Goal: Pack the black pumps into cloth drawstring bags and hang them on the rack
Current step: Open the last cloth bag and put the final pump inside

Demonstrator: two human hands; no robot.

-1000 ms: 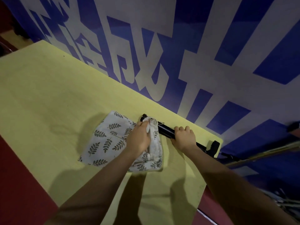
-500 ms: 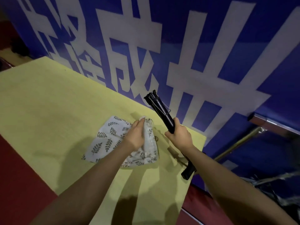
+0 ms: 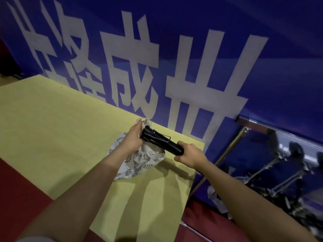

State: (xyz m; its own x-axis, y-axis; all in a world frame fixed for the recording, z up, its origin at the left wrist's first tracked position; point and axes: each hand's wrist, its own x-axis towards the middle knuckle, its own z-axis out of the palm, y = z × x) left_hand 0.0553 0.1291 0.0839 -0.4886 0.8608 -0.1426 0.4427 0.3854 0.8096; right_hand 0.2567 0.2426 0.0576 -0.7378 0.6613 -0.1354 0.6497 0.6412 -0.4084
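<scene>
Hands first: our left hand pinches the mouth of the bag and holds it lifted off the table, with the rest of the cloth trailing down onto the yellow top. Our right hand is wrapped around the rear end of the pump, which lies near level in the air, its head pointing at the bag mouth just beside the left fingers.

Progress, as we judge it: early. Pump tip is at the opening but looks not yet inside; whether it has crossed the hem we cannot tell, as the left hand covers that spot. Left to do: slide the pump in, pull the drawstring closed, hang the bag. Metal tubing shows to the right past the table edge; whether it is the rack we cannot tell.

Against half a second ago: the pump then stood steeply up, head high over the table, away from the bag. It has since swung down toward the mouth. The bag lay mostly flat then; now its mouth is raised.
</scene>
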